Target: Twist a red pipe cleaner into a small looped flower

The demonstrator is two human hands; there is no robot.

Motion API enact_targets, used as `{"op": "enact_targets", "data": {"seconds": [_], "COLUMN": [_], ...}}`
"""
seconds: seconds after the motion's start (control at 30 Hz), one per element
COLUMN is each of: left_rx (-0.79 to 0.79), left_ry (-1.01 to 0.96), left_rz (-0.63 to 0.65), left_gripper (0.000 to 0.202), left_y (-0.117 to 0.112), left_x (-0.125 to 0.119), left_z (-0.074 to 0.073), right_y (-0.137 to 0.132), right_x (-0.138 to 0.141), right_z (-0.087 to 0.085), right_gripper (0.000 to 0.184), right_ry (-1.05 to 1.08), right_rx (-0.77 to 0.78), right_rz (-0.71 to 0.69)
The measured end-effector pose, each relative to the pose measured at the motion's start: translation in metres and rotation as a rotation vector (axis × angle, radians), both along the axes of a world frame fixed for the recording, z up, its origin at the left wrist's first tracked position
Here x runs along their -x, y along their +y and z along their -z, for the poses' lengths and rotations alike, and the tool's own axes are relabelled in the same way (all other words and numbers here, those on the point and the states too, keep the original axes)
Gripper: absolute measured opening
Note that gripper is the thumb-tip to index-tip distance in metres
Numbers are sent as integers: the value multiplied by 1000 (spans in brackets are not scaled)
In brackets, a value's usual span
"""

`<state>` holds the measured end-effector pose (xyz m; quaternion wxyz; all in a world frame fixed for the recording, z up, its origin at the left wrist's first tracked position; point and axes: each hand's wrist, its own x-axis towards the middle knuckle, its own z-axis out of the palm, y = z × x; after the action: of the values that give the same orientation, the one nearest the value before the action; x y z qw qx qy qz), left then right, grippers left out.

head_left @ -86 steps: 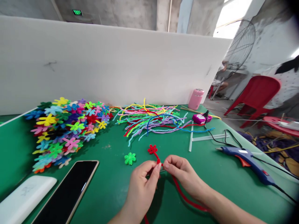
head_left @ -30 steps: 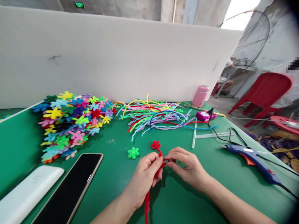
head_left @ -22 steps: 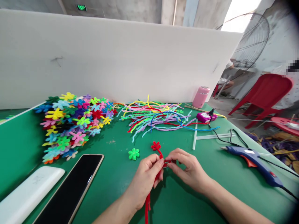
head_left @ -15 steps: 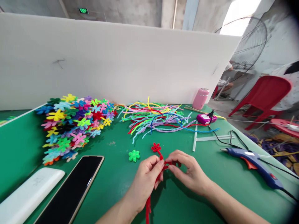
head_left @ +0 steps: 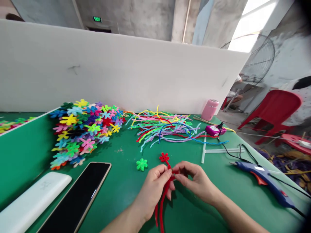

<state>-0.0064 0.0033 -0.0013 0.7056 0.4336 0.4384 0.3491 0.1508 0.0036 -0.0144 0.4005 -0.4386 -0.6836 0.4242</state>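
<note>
Between my two hands is a red pipe cleaner (head_left: 162, 204), bent at the middle, its two long tails hanging down toward me. My left hand (head_left: 157, 181) pinches it between thumb and fingers. With thumb and forefinger, my right hand (head_left: 191, 178) grips a short red loop on its right side. A red pipe-cleaner flower (head_left: 164, 157) shows just beyond my fingertips, joined to a red stem that runs into my grip. To its left on the table lies a loose green flower (head_left: 142, 164), untouched. My fingers hide where the red strands cross.
Several colourful flowers (head_left: 87, 127) are heaped at the left, and loose pipe cleaners (head_left: 167, 129) at the back. A phone (head_left: 80, 194) and white power bank (head_left: 36, 197) lie left. At right are a glue gun (head_left: 262, 178), glue sticks (head_left: 223, 151), a purple box (head_left: 215, 130) and pink bottle (head_left: 209, 110).
A second red tail now hangs in front of my left hand, where one side was tucked behind it before. Both hands keep their pinch. The view has tilted slightly up and left.
</note>
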Motion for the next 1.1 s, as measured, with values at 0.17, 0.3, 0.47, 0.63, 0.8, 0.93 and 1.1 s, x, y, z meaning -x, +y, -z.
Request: {"op": "enact_targets", "data": {"seconds": [0.17, 0.3, 0.47, 0.63, 0.8, 0.93, 1.1], "left_rx": [87, 86, 21, 2, -37, -81, -24], "left_ry": [-137, -129, -36, 88, 210, 243, 200], "left_rz": [1, -24, 1, 61, 101, 90, 81], "left_gripper": [18, 18, 20, 22, 25, 29, 29], "left_y": [3, 3, 5, 6, 4, 2, 1], "left_x": [2, 2, 3, 3, 1, -1, -2], "left_z": [0, 2, 4, 0, -1, 0, -2], "right_y": [5, 7, 7, 7, 2, -3, -5], "right_x": [-2, -2, -1, -3, -4, -5, -7], "right_z": [-10, -13, -6, 4, 10, 10, 7], "right_gripper": [15, 13, 11, 10, 8, 9, 8], "right_ry": [-55, -161, -201, -202, -172, -146, -150], "right_rx": [15, -76, -157, -232, -224, -177, -136], "right_rz": [-75, -82, -50, -22, 1, 11, 31]}}
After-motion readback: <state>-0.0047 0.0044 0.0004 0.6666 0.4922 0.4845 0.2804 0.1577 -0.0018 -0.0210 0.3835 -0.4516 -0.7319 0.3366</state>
